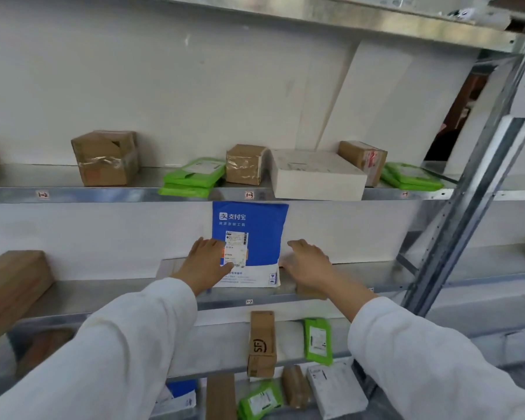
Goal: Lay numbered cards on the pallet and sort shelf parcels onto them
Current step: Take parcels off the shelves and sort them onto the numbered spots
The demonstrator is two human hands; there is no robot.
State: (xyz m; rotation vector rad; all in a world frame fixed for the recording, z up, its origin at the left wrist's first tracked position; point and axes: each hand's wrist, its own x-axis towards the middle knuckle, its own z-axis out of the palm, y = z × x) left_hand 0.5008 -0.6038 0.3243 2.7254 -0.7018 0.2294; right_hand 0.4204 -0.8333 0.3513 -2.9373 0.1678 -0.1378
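A blue and white mailer parcel (pixel 255 237) stands upright on the middle shelf (pixel 103 295), leaning against the white back wall. My left hand (pixel 205 265) lies against its left edge, thumb over the shipping label on its front. My right hand (pixel 308 263) reaches in at the parcel's lower right corner with fingers extended; whether it touches the parcel is unclear. A small brown box (pixel 309 291) sits under my right wrist. No pallet or numbered cards are in view.
The upper shelf (pixel 73 194) carries brown boxes (pixel 106 157), green mailers (pixel 194 175) and a white box (pixel 315 174). A large brown box (pixel 9 289) sits left on the middle shelf. Lower shelves hold an SF carton (pixel 261 344) and a green mailer (pixel 317 341). A steel upright (pixel 455 222) stands right.
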